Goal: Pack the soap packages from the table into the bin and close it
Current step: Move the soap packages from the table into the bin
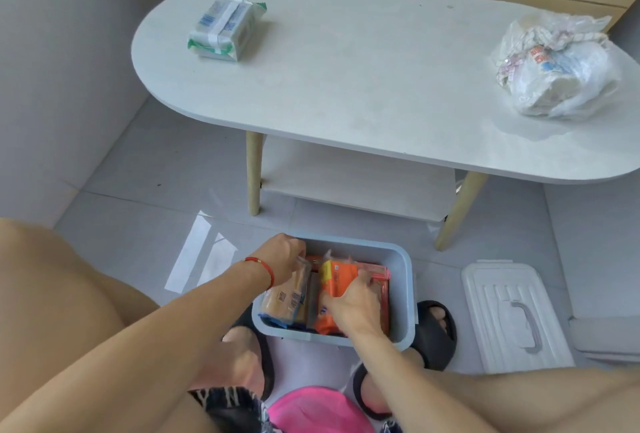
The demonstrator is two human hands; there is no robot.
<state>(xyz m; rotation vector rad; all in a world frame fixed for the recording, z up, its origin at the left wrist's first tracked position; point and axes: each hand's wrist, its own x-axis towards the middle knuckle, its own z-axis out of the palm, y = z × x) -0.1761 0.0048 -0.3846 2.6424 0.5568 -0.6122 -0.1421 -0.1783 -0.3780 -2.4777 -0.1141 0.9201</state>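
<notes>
The room is pale: grey tiled floor (145, 169), a grey wall on the left, wood panelling behind. The oval white worktop (346, 79) stands ahead, its long axis running left to right. On its far left lies one green-and-white soap pack (223, 31), long axis pointing away from the person; on its right sits a crumpled plastic bag (557, 65) (contents unclear, possibly more soap).

On the floor below, between the person's feet, sits the blue bin (403, 280), open, with its white lid (512, 315) lying flat just beside it to the right. Inside stand several packs on edge. The left hand (285, 256) curls over the top of a tan pack (287, 294) at the bin's left side, pinching it. The right hand (356, 301) is spread across an orange pack (337, 280), pressing it against a red pack (377, 271) behind.

The remaining soap pack lies up, forward and to the left of both hands, so the left hand is nearer and looks the likelier one to fetch it.
</notes>
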